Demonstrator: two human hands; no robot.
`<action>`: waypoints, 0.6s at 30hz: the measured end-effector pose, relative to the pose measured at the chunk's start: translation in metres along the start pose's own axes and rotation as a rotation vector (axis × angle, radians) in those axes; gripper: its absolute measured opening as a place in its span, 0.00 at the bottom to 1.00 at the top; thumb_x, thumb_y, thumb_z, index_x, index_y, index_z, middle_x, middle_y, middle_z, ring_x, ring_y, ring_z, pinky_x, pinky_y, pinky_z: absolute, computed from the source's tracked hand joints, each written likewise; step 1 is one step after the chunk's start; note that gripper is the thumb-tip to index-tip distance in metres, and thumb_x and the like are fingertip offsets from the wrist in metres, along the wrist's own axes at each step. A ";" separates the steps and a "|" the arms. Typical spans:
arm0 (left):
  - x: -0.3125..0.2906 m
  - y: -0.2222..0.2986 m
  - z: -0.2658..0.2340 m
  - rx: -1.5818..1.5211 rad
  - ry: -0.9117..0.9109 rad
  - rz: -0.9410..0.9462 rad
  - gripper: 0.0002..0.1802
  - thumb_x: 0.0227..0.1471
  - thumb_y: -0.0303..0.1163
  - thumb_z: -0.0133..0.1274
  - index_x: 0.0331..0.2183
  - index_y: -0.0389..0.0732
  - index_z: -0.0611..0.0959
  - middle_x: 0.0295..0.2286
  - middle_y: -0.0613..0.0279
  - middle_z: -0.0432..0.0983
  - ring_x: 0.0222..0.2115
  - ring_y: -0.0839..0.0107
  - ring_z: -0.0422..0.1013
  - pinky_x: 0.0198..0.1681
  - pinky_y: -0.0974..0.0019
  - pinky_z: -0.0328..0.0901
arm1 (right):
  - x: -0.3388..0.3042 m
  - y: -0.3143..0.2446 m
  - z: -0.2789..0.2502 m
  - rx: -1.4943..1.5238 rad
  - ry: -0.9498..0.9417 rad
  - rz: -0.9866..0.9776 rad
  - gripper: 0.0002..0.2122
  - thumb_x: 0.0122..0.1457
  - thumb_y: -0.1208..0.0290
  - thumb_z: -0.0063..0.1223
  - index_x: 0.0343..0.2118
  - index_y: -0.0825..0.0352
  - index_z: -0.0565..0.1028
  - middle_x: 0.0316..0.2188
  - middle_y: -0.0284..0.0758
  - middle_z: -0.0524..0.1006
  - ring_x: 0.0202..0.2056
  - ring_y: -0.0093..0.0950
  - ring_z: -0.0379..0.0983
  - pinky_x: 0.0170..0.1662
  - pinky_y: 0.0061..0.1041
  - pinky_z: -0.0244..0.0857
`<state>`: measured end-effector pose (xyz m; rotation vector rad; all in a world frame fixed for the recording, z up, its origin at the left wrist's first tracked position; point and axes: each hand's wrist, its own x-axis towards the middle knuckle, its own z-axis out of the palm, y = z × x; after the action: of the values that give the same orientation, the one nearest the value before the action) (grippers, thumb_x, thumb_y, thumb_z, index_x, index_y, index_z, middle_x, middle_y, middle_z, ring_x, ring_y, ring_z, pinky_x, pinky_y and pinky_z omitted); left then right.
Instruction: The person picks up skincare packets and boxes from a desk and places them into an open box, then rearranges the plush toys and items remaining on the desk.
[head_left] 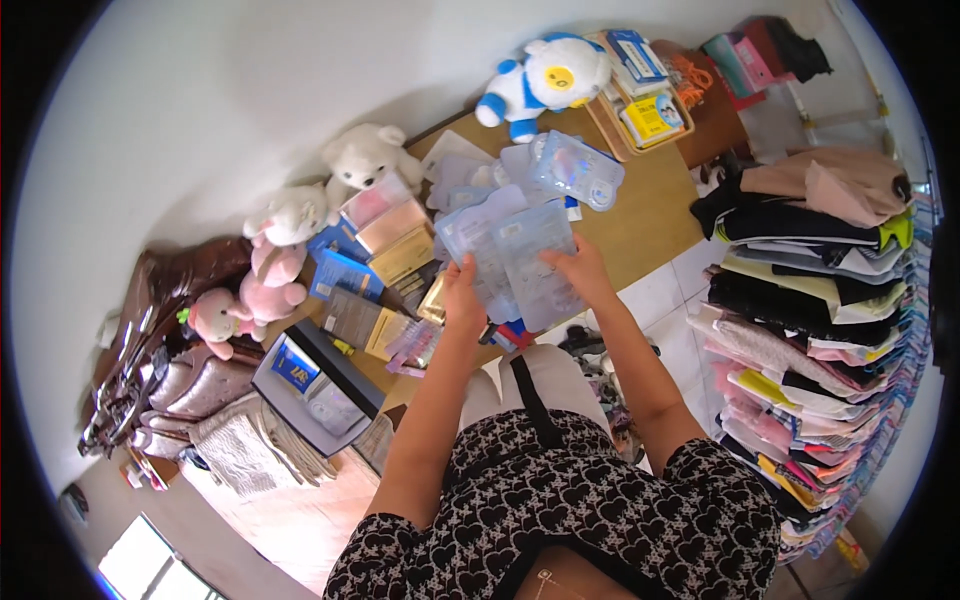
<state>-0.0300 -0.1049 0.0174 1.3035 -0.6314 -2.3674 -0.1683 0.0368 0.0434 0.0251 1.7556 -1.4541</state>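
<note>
My left hand point(461, 292) grips the near edge of a translucent bluish plastic pouch point(474, 232), its thumb lying on top. My right hand point(582, 268) holds a second clear, pale-blue pouch point(535, 245) by its right edge. The two pouches overlap side by side in front of my waist, above the table's front edge. What fills them, if anything, is too faint to make out. Just beyond lies a heap of similar pale pouches point(462, 172), with a glossy patterned packet point(583, 170) at its right. The fingertips of both hands are hidden under the plastic.
Flat boxes, including a gold one point(404, 256) and a blue one point(343, 275), crowd the wooden table point(655, 205) on the left. An open dark box point(335, 395) stands nearer. Plush toys point(370, 158) line the wall; a basket point(625, 148) stands back right, and hanging clothes point(810, 300) fill the right.
</note>
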 end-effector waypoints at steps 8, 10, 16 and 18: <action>-0.056 0.048 -0.040 0.114 -0.052 0.143 0.21 0.57 0.42 0.43 0.48 0.39 0.69 0.42 0.62 0.70 0.42 0.70 0.66 0.47 0.66 0.60 | -0.031 -0.006 0.105 -0.452 0.064 -0.230 0.20 0.43 0.60 0.62 0.34 0.71 0.71 0.30 0.43 0.76 0.32 0.34 0.73 0.36 0.29 0.65; -0.072 0.061 -0.051 0.000 -0.066 0.150 0.24 0.57 0.44 0.41 0.49 0.38 0.67 0.43 0.61 0.69 0.44 0.68 0.65 0.49 0.65 0.58 | -0.048 -0.016 0.137 -0.449 0.036 -0.256 0.21 0.43 0.58 0.61 0.33 0.71 0.71 0.30 0.44 0.76 0.32 0.36 0.73 0.36 0.30 0.64; -0.113 0.104 -0.123 0.259 0.104 0.266 0.23 0.49 0.31 0.54 0.47 0.36 0.67 0.40 0.59 0.71 0.41 0.67 0.66 0.47 0.64 0.60 | -0.086 -0.008 0.216 -0.572 -0.177 -0.361 0.21 0.45 0.58 0.60 0.35 0.70 0.69 0.31 0.44 0.76 0.33 0.37 0.73 0.36 0.30 0.65; -0.124 0.117 -0.156 0.125 0.159 0.255 0.22 0.47 0.27 0.54 0.45 0.36 0.69 0.38 0.58 0.72 0.39 0.67 0.68 0.44 0.63 0.62 | -0.093 0.010 0.242 -0.644 -0.259 -0.453 0.23 0.46 0.59 0.58 0.39 0.70 0.66 0.32 0.45 0.75 0.33 0.36 0.73 0.36 0.30 0.65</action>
<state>0.1782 -0.1713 0.0937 1.3574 -0.8525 -2.0272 0.0358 -0.1149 0.0956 -0.9040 2.0019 -1.0510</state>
